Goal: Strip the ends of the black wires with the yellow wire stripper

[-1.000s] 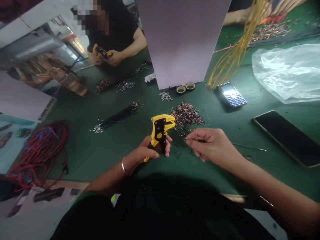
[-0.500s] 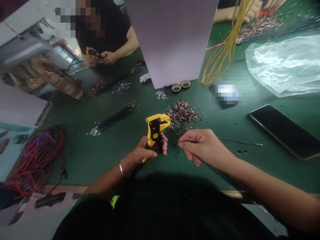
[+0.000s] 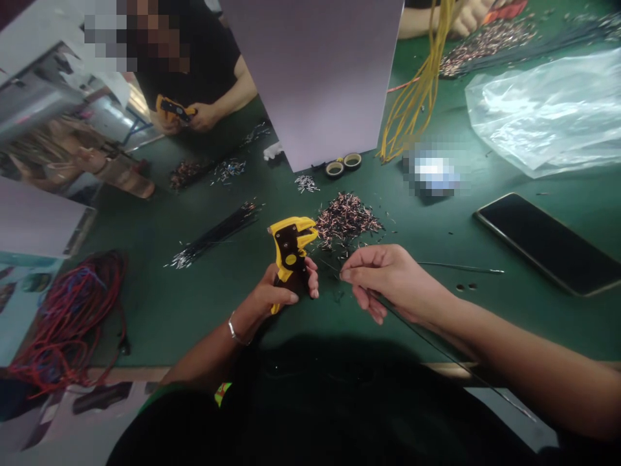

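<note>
Your left hand (image 3: 269, 290) grips the yellow stripper (image 3: 290, 244) beside the scrap pile (image 3: 347, 220). Your right hand (image 3: 400, 277) pinches the dark wire (image 3: 421, 332), its tail crossing the table (image 3: 204, 310) edge; a snag there could drag the tip askew.

Phone (image 3: 550, 244): flat, right of the right grip (image 3: 388, 277)
Clear plastic (image 3: 553, 113): beyond and right of the right grip
Tape rolls (image 3: 343, 165): beyond both
Red cables (image 3: 72, 317): tangled, left of the left grip (image 3: 274, 292)
</note>
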The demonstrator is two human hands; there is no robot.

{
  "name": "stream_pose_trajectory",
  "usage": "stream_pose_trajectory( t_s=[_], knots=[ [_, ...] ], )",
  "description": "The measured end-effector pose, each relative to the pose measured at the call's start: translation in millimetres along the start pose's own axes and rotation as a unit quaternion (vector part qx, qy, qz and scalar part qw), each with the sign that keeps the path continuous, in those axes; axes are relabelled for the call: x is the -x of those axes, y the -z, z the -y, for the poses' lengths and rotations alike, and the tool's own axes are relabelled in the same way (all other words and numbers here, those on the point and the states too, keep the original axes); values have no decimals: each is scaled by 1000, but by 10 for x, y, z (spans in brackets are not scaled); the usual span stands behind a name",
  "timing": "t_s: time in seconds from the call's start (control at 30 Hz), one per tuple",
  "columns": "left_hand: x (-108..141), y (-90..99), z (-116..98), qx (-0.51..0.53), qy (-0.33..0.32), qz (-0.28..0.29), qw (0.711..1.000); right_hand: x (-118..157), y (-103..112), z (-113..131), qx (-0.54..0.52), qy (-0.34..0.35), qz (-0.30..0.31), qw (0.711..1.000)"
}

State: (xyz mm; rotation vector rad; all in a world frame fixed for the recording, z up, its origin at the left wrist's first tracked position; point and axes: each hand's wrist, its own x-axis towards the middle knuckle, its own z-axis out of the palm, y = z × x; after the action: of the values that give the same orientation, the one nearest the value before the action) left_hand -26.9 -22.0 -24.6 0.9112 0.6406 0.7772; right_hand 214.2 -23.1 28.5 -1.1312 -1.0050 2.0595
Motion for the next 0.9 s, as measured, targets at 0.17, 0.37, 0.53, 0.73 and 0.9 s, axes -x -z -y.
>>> stream_pose_trajectory(
  t_s=[0.17, 0.37, 0.53, 0.73, 0.9],
  knots=[
    [4, -8, -8, -7, 0, -1, 1000, 8, 1, 1, -7, -2, 4, 1000],
    [24, -3, 11, -41, 1, -13, 999, -1, -15, -23, -5, -9, 16, 1000],
    [36, -18, 16, -76, -6, -24, 997, -7, -25, -34, -11, -5, 22, 1000],
    [34, -18, 6, -89, -12, -22, 996, 5, -39, -11, -14, -10, 22, 1000],
    [39, 4, 22, -109, -16, -17, 994, 10, -42, -7, -12, -14, 21, 1000]
  ],
)
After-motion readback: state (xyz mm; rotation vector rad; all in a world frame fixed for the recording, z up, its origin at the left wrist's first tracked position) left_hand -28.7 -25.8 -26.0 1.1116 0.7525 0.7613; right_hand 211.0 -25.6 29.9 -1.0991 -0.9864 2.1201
